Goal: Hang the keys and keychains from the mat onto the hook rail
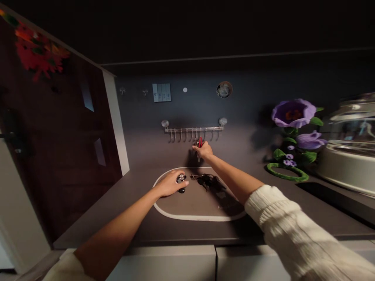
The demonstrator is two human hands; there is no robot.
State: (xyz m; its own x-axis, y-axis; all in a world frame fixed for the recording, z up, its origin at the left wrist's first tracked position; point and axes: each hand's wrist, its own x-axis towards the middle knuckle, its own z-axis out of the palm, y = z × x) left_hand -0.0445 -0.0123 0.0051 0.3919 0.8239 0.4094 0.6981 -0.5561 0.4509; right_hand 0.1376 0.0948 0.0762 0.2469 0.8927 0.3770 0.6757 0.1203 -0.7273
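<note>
A metal hook rail (194,129) is fixed to the back wall by a round mount at each end, with several hooks along it. Just below its hooks, my right hand (205,150) pinches a bunch of keys (200,142) with a red piece on it; darker parts hang beneath the fingers. My left hand (171,183) rests over the left side of a brown, white-rimmed mat (184,217), its fingers curled round a black key fob (181,190) with shiny metal parts. More dark keys (206,180) lie on the mat between my forearms, partly in shadow.
Purple artificial flowers (293,113) with a green ring base stand on the right, beside a clear-topped cream appliance (345,168). A switch panel (161,92), small hooks (145,92) and a round hole (224,89) are on the wall. A dark door (67,136) is at left.
</note>
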